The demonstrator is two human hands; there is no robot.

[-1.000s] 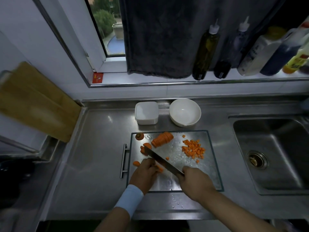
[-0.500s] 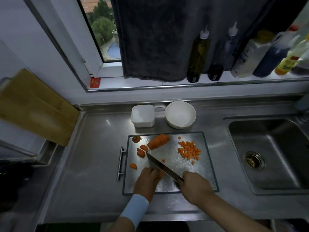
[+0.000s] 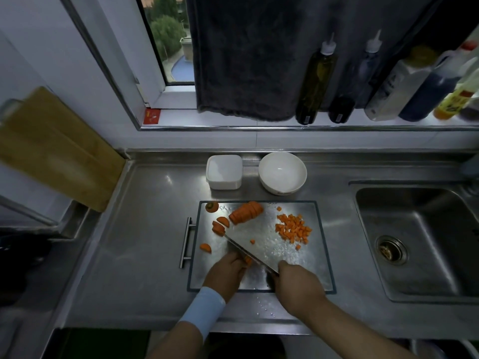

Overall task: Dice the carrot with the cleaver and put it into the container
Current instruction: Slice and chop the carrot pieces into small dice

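Item one, cleaver point(image 3: 248, 252): I read its long axis as a diagonal across the steel cutting board point(image 3: 311, 268), tip pointing far-left toward two half-slices point(image 3: 220, 225), handle near-right; the edge is down on the board and the blade's flat face shows bright on its right side. Item two, right hand point(image 3: 298, 286): wrapped closed around the cleaver's handle at the board's near edge. Item three, left hand point(image 3: 228, 270): fingers curled, knuckles against the blade's left flank, pinching a small carrot piece point(image 3: 248, 260) of which I see only an orange sliver; a light blue wristband point(image 3: 204, 304) sits on that wrist. Item four, sliced carrot section point(image 3: 246, 212): at the board's far edge, orange, slices leaning together in a row, long axis running near-left to far-right. Item five, carrot top point(image 3: 212, 206): a round stub with a dark centre at the far-left corner. Item six, lone half-slice point(image 3: 205, 247): near the board's left edge, apart from the rest. Item seven, diced pile point(image 3: 293, 229): small orange cubes on the right half, a few strays beside it. Item eight, container point(image 3: 224, 172): white, square, on the steel counter just beyond the board, beside a white bowl point(image 3: 282, 172). Against a second ago: every loose piece lies as it did, the cleaver keeps the same diagonal, and both hands remain at the near edge; my view has tipped slightly
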